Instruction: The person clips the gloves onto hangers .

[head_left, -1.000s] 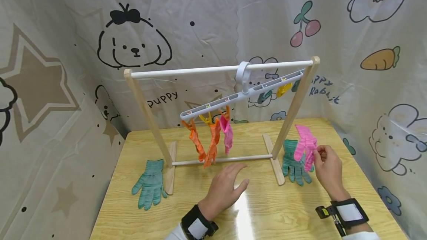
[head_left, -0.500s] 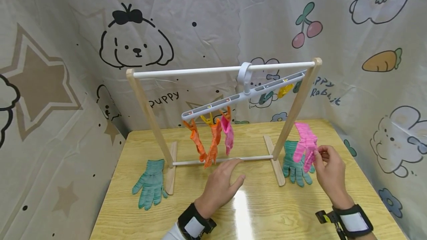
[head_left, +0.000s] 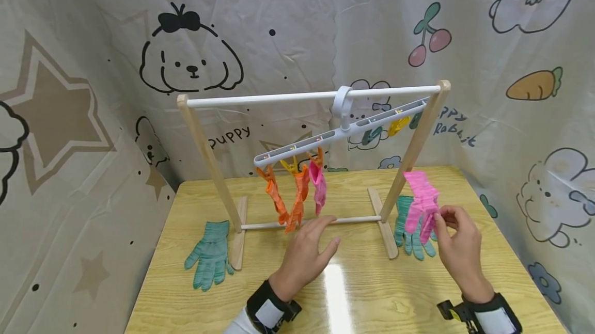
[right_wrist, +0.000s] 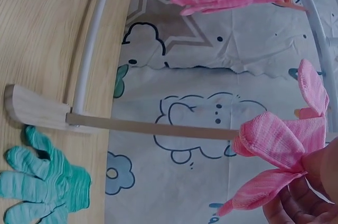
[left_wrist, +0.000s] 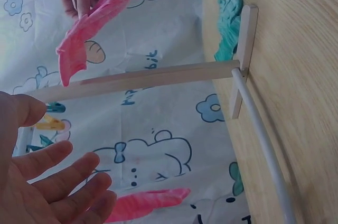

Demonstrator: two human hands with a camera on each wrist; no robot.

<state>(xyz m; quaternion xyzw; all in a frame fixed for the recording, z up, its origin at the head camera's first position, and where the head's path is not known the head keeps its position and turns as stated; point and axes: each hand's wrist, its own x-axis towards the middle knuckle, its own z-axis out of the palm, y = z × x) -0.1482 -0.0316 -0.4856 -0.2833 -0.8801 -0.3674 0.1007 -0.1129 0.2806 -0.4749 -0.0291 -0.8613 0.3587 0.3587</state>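
My right hand (head_left: 457,249) pinches a pink glove (head_left: 422,202) between thumb and fingers; in the head view it overlaps a teal glove (head_left: 402,215) on the table. In the right wrist view the pink glove (right_wrist: 274,150) is bunched at the fingertips. My left hand (head_left: 302,254) holds nothing, fingers spread and relaxed, in front of the rack. A grey clip hanger (head_left: 321,140) hangs from the rack's top bar. From its left half hang orange gloves (head_left: 297,202) and another pink glove (head_left: 317,184), held by orange and yellow clips. Teal and yellow clips (head_left: 397,126) hang on its right half.
The wooden rack (head_left: 208,169) stands on the table (head_left: 372,292) with feet at both sides and a white lower bar (head_left: 358,219). Another teal glove (head_left: 210,256) lies beside the left foot. A printed curtain (head_left: 288,24) encloses the back and sides.
My right hand has moved slightly left with the pink glove, which now sits closer to the rack's right post. My left hand has shifted slightly left and stays relaxed.
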